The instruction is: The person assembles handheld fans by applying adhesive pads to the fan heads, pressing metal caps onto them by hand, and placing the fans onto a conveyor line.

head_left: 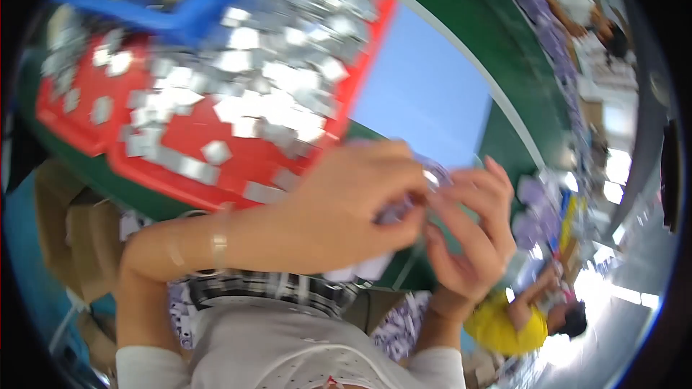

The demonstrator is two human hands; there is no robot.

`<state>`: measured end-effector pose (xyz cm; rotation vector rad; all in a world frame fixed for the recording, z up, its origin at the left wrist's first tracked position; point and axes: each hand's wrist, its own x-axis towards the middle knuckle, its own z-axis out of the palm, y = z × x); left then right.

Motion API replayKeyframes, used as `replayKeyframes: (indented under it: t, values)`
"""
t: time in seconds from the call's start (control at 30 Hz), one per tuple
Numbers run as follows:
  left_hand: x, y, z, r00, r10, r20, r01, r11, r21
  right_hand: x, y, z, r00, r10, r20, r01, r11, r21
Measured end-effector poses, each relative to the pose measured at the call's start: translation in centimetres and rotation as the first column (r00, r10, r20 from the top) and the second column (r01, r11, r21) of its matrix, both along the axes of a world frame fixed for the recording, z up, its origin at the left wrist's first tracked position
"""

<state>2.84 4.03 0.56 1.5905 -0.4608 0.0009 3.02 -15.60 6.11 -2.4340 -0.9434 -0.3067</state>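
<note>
Landmark: the red tray. Your left hand sits just off its near right corner, forearm passing in front of the near edge in view. Your right hand is farther right of the tray, facing the left one.

The small purple-and-silver piece is right of that same tray corner, between your two hands. Left fingers look closed on it, thumb and forefinger curled in. Right fingertips meet it from the other side; can't tell if they're clamped or only touching, too blurred. Right's other fingers are spread apart.

Key relation: the piece lies right at the fingertips, to the right of your left fingers and left of your right ones. Neither hand is clearly nearer; left is the one closer to the tray. Long axis: can't tell, motion blur.

Silver pieces scattered inside the tray, thickest toward its far side. Blue bin at the tray's far left part, more small bits inside. Pale blue sheet right of the tray, on the green table.
</note>
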Motion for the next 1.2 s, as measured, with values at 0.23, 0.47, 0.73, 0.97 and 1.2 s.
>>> replayKeyframes:
  t: [0.23,0.47,0.73,0.97,1.2]
  values:
    - [0.3,-3.1,-0.8,0.995,-0.093,0.038,0.096,0.992,-0.082,-0.5,-4.2,0.0,0.981,0.11,0.159,-0.085,0.984,-0.156]
    - [0.4,-2.6,-1.2,0.995,-0.097,-0.018,0.095,0.991,-0.092,-0.5,-1.1,0.5,0.958,0.065,0.278,-0.042,0.995,-0.087]
    - [-0.9,-1.5,0.2,0.995,0.085,0.052,-0.086,0.996,0.015,0.3,-2.3,-1.4,0.986,-0.063,0.154,0.063,0.998,0.008]
    - [-4.5,-2.0,-3.3,0.633,-0.422,0.649,0.009,0.842,0.539,0.9,-5.4,-2.8,0.989,-0.14,-0.037,0.143,0.987,0.07]
    - [-5.0,-3.1,-4.5,0.554,-0.495,0.669,-0.082,0.768,0.636,1.1,-5.3,-3.7,0.986,-0.165,-0.025,0.163,0.985,-0.061]
